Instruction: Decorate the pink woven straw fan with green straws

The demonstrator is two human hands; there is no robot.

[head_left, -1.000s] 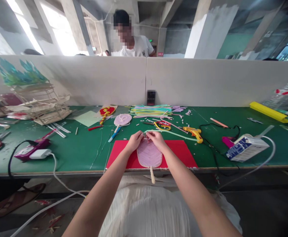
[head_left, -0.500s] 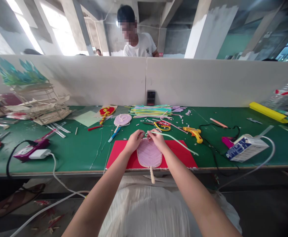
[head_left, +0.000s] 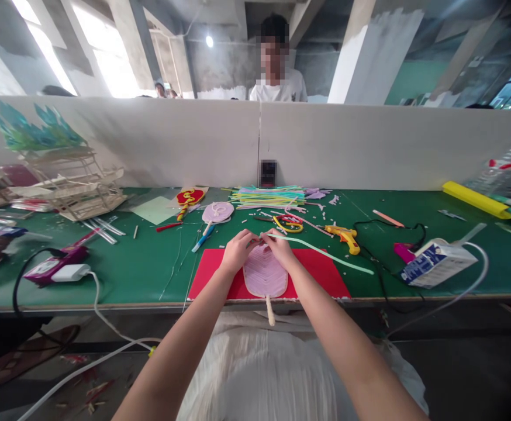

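A mint-green pipe cleaner (head_left: pixel 325 254) runs from between my fingertips out to the right, its loose end over the green table. My right hand (head_left: pixel 279 245) is closed in a pinch on it. My left hand (head_left: pixel 239 250) is closed too, its fingertips meeting the right ones at the strip's near end; the exact grip is partly hidden. Below both hands lies a lilac fan-shaped piece (head_left: pixel 265 276) with a pale edging, its top covered by my fingers. Its cream wrapped handle (head_left: pixel 270 311) sticks out past the table edge. Under the fan lies a red sheet (head_left: pixel 207 275).
Behind my hands lie a pipe cleaner bundle (head_left: pixel 266 197), scissors (head_left: pixel 288 223) and a second lilac fan (head_left: pixel 217 213). A yellow glue gun (head_left: pixel 344 237) and a carton (head_left: pixel 439 263) are to the right. Left are a purple power strip (head_left: pixel 58 266) and a wooden model (head_left: pixel 75 181).
The pipe cleaner's loose end has swung outward to the right. My hands stay nearly in place at the fan's top. The person behind the partition has moved right; another person's hand appears at far left.
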